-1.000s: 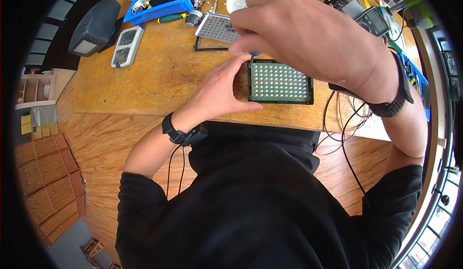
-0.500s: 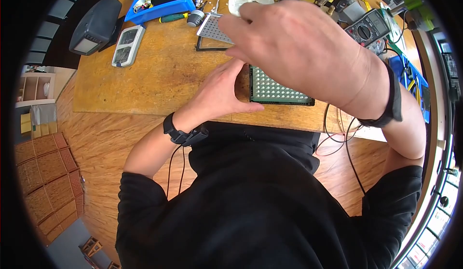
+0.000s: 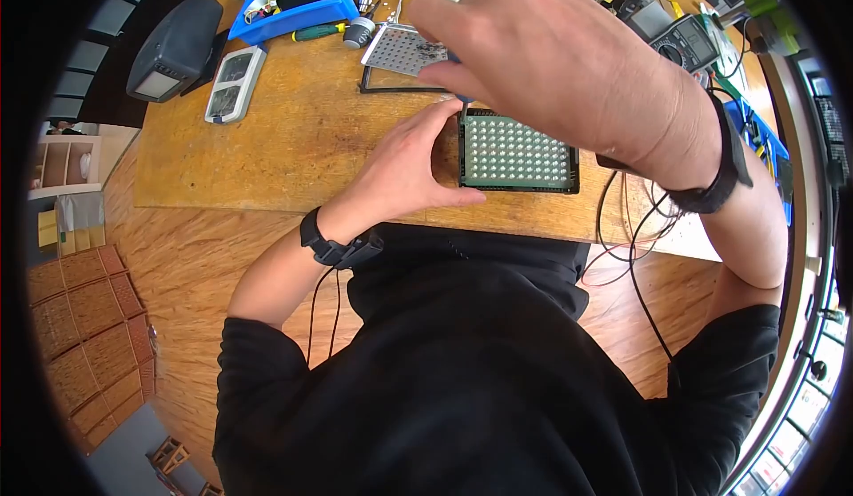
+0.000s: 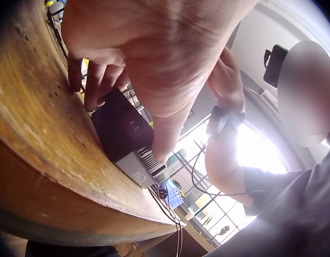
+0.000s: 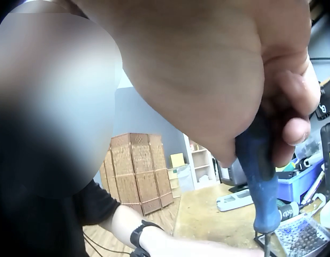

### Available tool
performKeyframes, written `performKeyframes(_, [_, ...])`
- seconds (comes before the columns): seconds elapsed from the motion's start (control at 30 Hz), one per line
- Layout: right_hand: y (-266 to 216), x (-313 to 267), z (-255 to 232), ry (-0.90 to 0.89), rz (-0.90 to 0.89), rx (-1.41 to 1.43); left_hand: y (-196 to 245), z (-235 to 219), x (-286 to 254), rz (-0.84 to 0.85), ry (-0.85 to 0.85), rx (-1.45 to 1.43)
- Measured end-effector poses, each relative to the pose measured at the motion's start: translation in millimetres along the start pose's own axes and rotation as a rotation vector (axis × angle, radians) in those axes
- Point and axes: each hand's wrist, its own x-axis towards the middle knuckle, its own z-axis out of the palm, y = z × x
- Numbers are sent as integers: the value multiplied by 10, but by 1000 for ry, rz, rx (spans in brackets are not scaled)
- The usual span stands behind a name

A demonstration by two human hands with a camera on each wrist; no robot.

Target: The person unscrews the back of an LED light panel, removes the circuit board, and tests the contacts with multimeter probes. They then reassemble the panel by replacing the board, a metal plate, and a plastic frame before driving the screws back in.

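Observation:
A black-cased LED panel (image 3: 520,154), its rows of small LEDs facing up, lies near the table's front edge. My left hand (image 3: 400,163) holds it at the left end, thumb on the near side and fingers at the far corner. In the left wrist view that hand spans the dark case (image 4: 122,126). My right hand (image 3: 569,74) is raised over the panel's far side and grips a blue-handled screwdriver (image 5: 261,182). The screwdriver points down at the far left corner, close to my left fingertips; its tip is hidden.
Behind the panel lie a perforated metal plate (image 3: 391,53) and a dark frame (image 3: 382,90). A blue tool bin (image 3: 298,20), a green-handled screwdriver (image 3: 318,32) and a grey-white case (image 3: 235,85) stand left. A multimeter (image 3: 689,44) and loose cables (image 3: 626,220) are at right.
My right hand rolled down over the panel half a second ago, then turned back up, so more LEDs show again. My left hand and the panel stay nearly still.

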Motion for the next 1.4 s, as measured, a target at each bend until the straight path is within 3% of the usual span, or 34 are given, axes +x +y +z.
performKeyframes(0.07, [144, 5, -17, -88, -23, 90, -24, 28, -11, 12, 24, 10])
performKeyframes(0.17, [198, -4, -49, -45, -80, 192, -4, 25, -19, 25, 54, 28])
performKeyframes(0.23, [135, -29, -133, 111, -250, 313, -2, 23, -19, 29, 59, 37])
performKeyframes(0.33, [319, 8, 27, 70, -345, 287, -24, 29, -15, 11, 43, 24])
performKeyframes(0.37, [304, 15, 7, 70, -344, 288, -23, 29, -14, 12, 45, 17])
performKeyframes(0.43, [257, 42, -53, -91, -199, 344, -14, 16, -10, 13, 47, 12])
performKeyframes(0.53, [281, 12, 22, 21, -289, 316, 6, -16, -1, -9, -17, 5])
performKeyframes(0.67, [140, -24, -96, 15, -258, 352, 34, -25, 2, 2, -5, 8])
performKeyframes(0.77, [91, -26, -48, 16, -196, 259, -3, 6, -2, 22, 11, 11])
performKeyframes(0.83, [21, -27, 64, 117, -138, -30, -26, 23, -7, 41, 35, 8])
performKeyframes(0.87, [0, -43, 44, 117, -137, -30, -2, 6, -3, 42, 26, 8])
performKeyframes(1.03, [-214, -125, -90, -17, -106, -138, 39, -22, -3, 49, 15, 8])
performKeyframes(1.27, [-8, -71, 16, 31, -177, -26, -14, 3, -2, 17, 3, 61])
performKeyframes(1.33, [126, -55, 127, 201, -198, -8, -9, 6, -5, -13, -15, 56])
performKeyframes(1.37, [190, -21, 81, 201, -199, -9, 0, 7, -8, -2, 0, 45])
performKeyframes(1.4, [250, 22, -10, 13, -133, 183, 6, 6, -12, 9, 14, 34])
